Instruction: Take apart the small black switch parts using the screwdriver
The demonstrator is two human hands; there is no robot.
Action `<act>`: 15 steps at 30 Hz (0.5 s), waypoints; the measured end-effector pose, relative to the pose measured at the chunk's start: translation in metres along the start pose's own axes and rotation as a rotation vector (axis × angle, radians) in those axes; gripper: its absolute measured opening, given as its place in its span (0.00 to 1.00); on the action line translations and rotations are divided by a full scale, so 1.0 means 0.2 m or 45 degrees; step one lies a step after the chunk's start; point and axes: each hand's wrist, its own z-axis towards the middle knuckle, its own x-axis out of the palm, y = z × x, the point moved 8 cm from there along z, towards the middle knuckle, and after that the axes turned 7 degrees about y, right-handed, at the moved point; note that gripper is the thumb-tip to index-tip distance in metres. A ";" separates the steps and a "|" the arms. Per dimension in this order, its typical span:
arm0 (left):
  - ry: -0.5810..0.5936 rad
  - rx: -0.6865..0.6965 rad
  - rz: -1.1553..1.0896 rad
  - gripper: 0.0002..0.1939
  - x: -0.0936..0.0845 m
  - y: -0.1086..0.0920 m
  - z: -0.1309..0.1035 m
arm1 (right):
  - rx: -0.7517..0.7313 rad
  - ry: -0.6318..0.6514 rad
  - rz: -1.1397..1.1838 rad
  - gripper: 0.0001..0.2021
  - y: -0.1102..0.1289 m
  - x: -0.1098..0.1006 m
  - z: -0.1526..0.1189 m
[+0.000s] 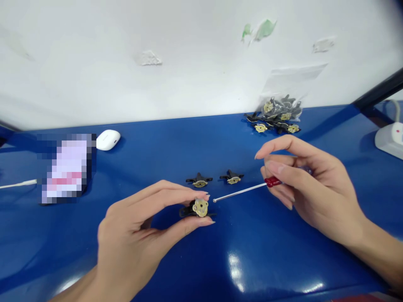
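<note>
Between thumb and fingertips, my left hand [141,230] pinches a small black part with a round brass-coloured plate [200,207], plate facing me. My right hand [315,193] is closed around the red handle of a screwdriver [242,192], its index finger lifted off. The thin shaft points left, and a tiny screw appears to sit at its tip, a short way right of the held part. Just behind lie two similar parts on the blue table, a left one [200,180] and a right one [233,178].
At the back right, more such parts [260,127] lie by a clear plastic bag [289,107] holding several. A blurred-out phone [67,167], a white earbud case [108,139] and a white cable [19,183] are at left. A white power strip [390,138] sits far right.
</note>
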 end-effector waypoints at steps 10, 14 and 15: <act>0.065 0.057 -0.031 0.13 0.02 0.00 0.01 | -0.015 -0.008 0.058 0.08 0.00 -0.01 0.00; 0.179 0.158 -0.055 0.15 0.05 -0.03 0.01 | -0.005 0.035 0.077 0.08 0.00 0.00 -0.01; 0.208 0.179 -0.060 0.16 0.06 -0.03 0.00 | -0.003 0.052 0.079 0.08 0.01 0.01 -0.01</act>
